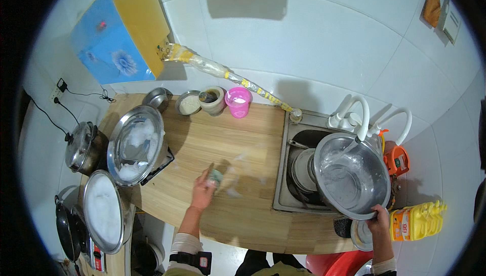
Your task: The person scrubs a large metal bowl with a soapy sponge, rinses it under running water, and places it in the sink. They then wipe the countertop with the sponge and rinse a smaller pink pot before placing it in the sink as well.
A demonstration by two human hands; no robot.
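Observation:
My left hand (pixel 204 189) grips a green sponge (pixel 215 177) and presses it near the wooden countertop (pixel 243 150), where wet, foamy streaks show. At the right, my right hand (pixel 378 217) holds the near rim of a large stainless steel basin (pixel 351 185). The basin is tilted over the right part of the steel sink (pixel 279 185), under a white curved faucet (pixel 362 114) from which water seems to run. Stacked plates (pixel 303 169) sit in the sink, partly hidden by the basin.
Two foam-filled basins (pixel 135 143) (pixel 103 211) stand at the left, near a lidded pot (pixel 85 147). Along the wall are a steel bowl (pixel 157 98), a stone mortar (pixel 212 101) and a pink cup (pixel 238 103). A yellow jug (pixel 417 221) and an orange container (pixel 397 161) stand right of the sink.

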